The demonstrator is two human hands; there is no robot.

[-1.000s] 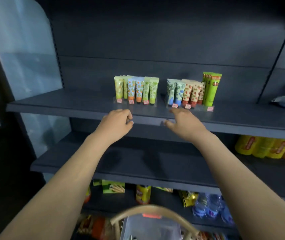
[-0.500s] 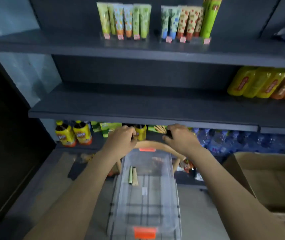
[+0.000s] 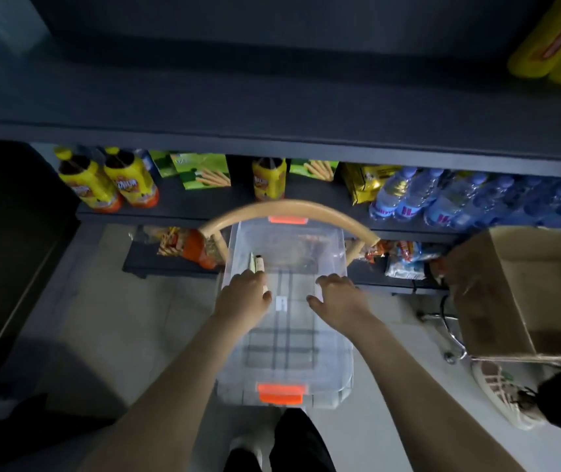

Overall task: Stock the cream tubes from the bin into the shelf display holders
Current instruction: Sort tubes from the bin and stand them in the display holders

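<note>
Clear bin [image 3: 333, 335], orange latches [image 3: 280, 393]; pale tubes [image 3: 258, 264]; yellow bottles [image 3: 129, 182].
</note>
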